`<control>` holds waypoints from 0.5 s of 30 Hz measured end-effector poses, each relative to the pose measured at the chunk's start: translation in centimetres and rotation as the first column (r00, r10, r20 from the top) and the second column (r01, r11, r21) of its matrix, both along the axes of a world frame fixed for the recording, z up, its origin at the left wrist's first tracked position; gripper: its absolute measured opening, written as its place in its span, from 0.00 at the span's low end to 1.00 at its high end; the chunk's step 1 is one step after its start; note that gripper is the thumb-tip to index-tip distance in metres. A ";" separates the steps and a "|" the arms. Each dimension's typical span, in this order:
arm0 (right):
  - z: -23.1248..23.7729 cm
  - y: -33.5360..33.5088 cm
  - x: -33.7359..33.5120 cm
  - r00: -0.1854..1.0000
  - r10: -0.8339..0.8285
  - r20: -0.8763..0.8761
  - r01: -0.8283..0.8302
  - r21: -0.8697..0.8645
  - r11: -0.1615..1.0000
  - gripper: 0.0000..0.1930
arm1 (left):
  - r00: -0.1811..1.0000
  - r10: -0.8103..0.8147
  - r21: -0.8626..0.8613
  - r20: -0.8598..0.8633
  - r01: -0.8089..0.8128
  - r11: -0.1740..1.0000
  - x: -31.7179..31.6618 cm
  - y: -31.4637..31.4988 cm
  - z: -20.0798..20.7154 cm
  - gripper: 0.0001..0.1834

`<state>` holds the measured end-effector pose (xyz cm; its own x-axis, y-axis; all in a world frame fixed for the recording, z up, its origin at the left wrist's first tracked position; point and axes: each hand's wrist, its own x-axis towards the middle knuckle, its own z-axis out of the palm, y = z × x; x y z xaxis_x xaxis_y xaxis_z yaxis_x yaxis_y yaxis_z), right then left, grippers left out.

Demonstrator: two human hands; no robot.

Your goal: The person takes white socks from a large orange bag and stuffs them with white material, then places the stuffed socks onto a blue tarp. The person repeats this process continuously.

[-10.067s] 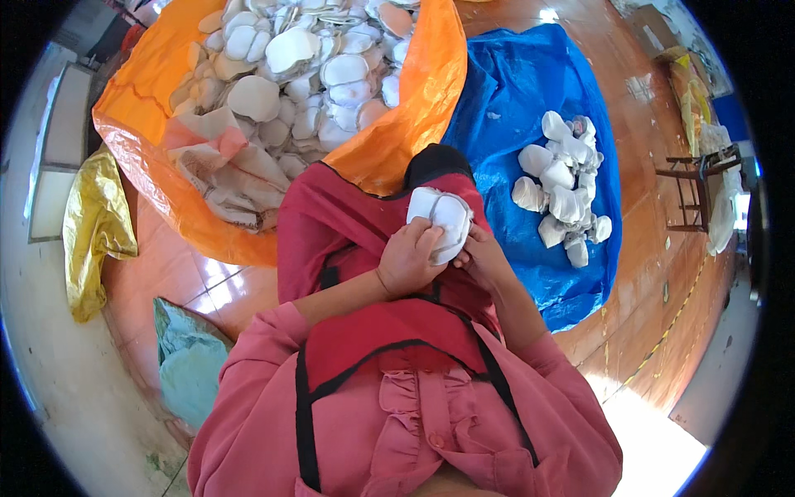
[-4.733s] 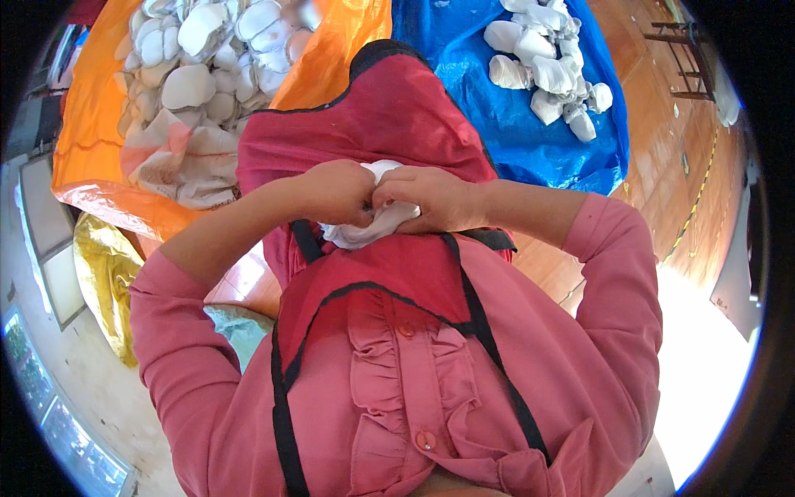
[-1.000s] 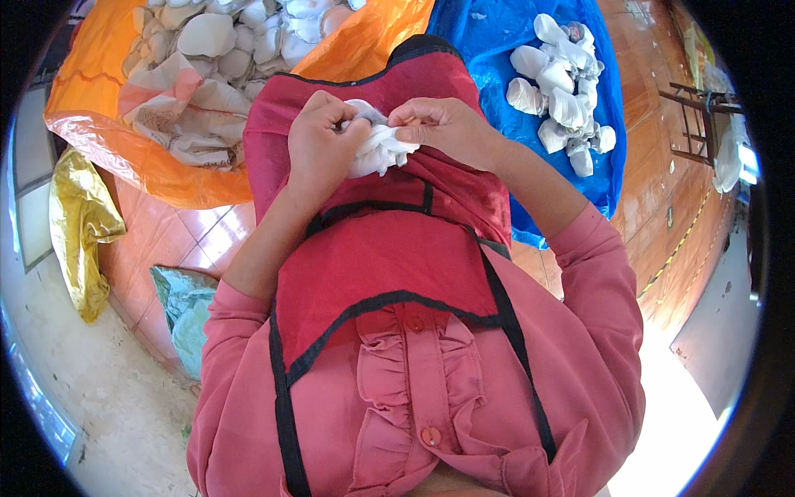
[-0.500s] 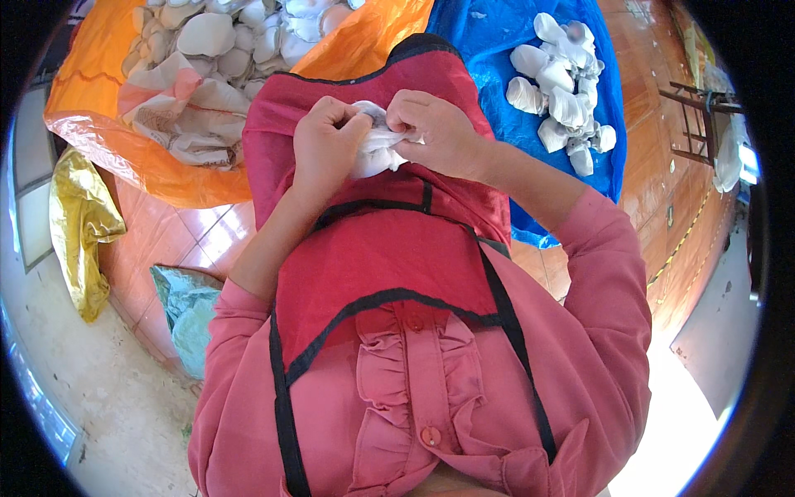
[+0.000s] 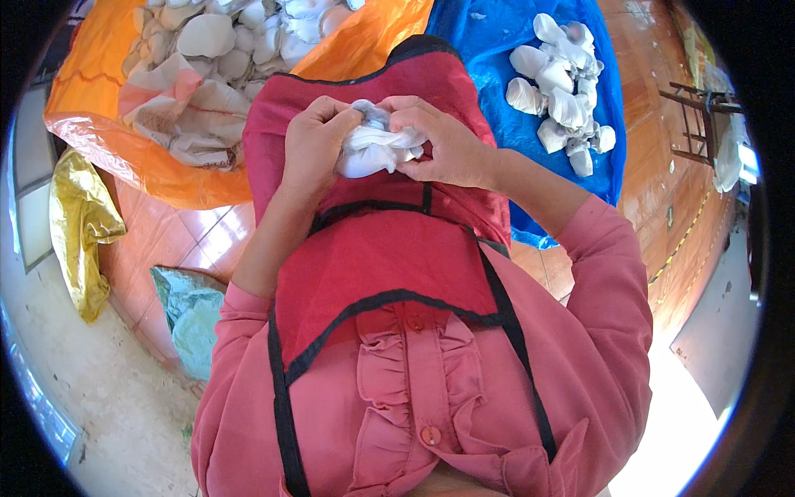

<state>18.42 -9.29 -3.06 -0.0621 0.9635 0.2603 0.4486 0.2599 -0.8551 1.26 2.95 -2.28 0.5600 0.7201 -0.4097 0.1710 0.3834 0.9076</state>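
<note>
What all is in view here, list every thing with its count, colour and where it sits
White cloth piece: one, white, crumpled between both hands above the lap.
White pieces: a small heap, white, on the blue sheet, upper right.
Pale pieces: a large pile, white and beige, on the orange sheet, upper left.
Yellow bag: one, left floor.
Green sack: one, lower left.
Red apron: one, over pink shirt.
Left hand: gripping the cloth.
Right hand: gripping the cloth.
</note>
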 end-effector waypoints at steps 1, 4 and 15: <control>-0.1 -0.1 -0.1 1.000 0.012 0.002 -0.012 0.001 1.000 0.24 | 0.999 -0.019 -0.009 0.025 0.019 1.000 -0.1 0.0 0.2 0.02; -0.1 -0.3 -0.4 0.997 -0.069 -0.035 0.069 -0.002 0.998 0.23 | 0.996 -0.040 -0.119 0.074 0.049 0.992 -0.2 0.0 0.4 0.03; 0.7 0.3 -1.9 0.964 -0.221 0.147 0.233 -0.071 0.970 0.24 | 0.982 0.095 -0.412 0.162 -0.020 0.911 -0.6 0.7 -0.7 0.04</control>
